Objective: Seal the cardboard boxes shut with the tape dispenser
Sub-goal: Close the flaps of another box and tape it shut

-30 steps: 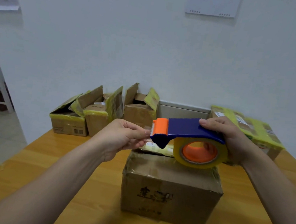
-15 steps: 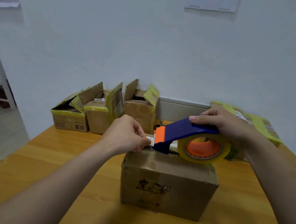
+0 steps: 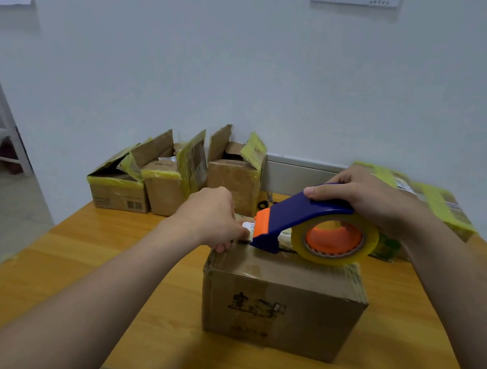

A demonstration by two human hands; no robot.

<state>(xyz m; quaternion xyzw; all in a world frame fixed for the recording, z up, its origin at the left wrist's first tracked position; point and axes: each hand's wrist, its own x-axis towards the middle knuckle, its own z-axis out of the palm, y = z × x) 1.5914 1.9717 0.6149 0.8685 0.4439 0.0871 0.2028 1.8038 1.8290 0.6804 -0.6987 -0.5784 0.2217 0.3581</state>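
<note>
A closed brown cardboard box (image 3: pixel 283 305) stands on the wooden table (image 3: pixel 84 260) in front of me. My right hand (image 3: pixel 367 197) grips the blue and orange tape dispenser (image 3: pixel 299 217), whose yellowish tape roll (image 3: pixel 334 239) rests on the box top. The dispenser's nose points left and down at the top's far left corner. My left hand (image 3: pixel 214 217) pinches the free tape end at that nose and holds it down at the box's left edge.
Three open boxes (image 3: pixel 173 183) with yellow-taped flaps stand along the wall at the back left. A taped box (image 3: pixel 432 201) lies at the back right behind my right hand. Black scissors (image 3: pixel 266 203) lie behind the near box. Left of the table is bare floor.
The dispenser has come down from above the box onto its top and tilted nose-down. My left hand has followed with the tape end to the box's left edge.
</note>
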